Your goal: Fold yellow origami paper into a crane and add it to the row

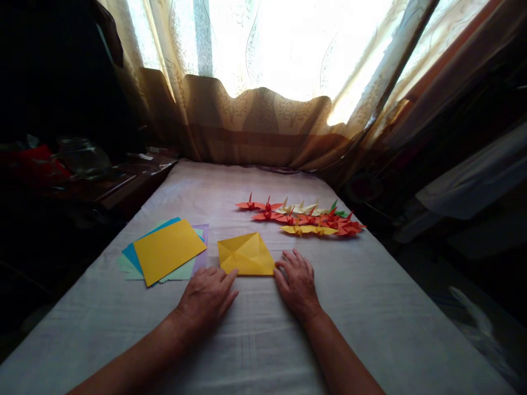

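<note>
A sheet of yellow origami paper (pixel 246 255) with crease lines across it lies on the cloth between my two hands. My left hand (pixel 208 291) rests palm down, its index fingertip on the lower left edge of this sheet and its thumb apart from the fingers. At the paper's right corner, my right hand (pixel 297 282) touches with its thumb and index fingertip, the other fingers spread. Left of the sheet is a loose stack of coloured paper, a yellow sheet (pixel 169 251) on top and a blue sheet (pixel 132 257) below.
Several folded paper cranes, including a red crane (pixel 267 215) and a yellow crane (pixel 299 231), stand in rows at the back right. The white cloth (pixel 362 307) covers the table. Behind it hangs a curtain (pixel 263 118); a glass jar (pixel 82 156) is at the left.
</note>
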